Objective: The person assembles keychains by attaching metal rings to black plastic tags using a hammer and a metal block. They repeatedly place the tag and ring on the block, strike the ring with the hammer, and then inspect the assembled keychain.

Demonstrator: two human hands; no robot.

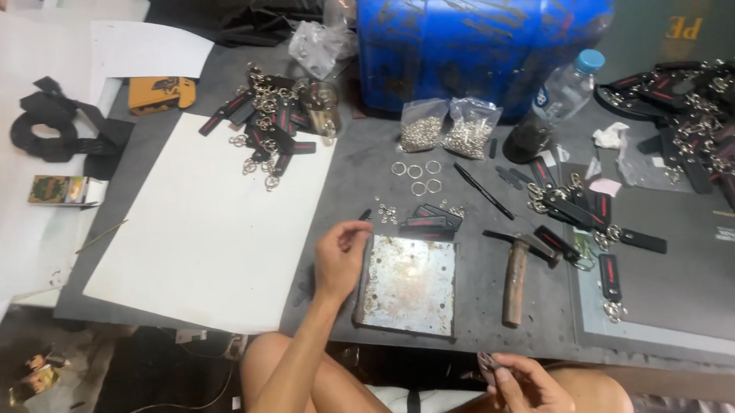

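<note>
The left hand (342,260) reaches to the top left corner of the scuffed metal plate (408,285), which lies near the front edge of the table (366,162); its fingertips are drawn together close to the small loose metal fittings (386,213) just beyond the plate, though what they pinch, if anything, is too small to tell; the right hand (530,386) sits below the front edge, over the lap, fingers pinched on a small dark piece (486,362) that looks like a leather strap end; the work appears to be at the gathering step, one part held, another being fetched; a few black key fob straps (430,221) lie touching the plate's far edge; the wooden-handled hammer (520,271) rests just right of the plate, untouched; next, I judge, the held piece and a fitting must meet on the plate, aligned squarely, before the hammer is needed; two bags of silver rings (446,130) stand further back.
</note>
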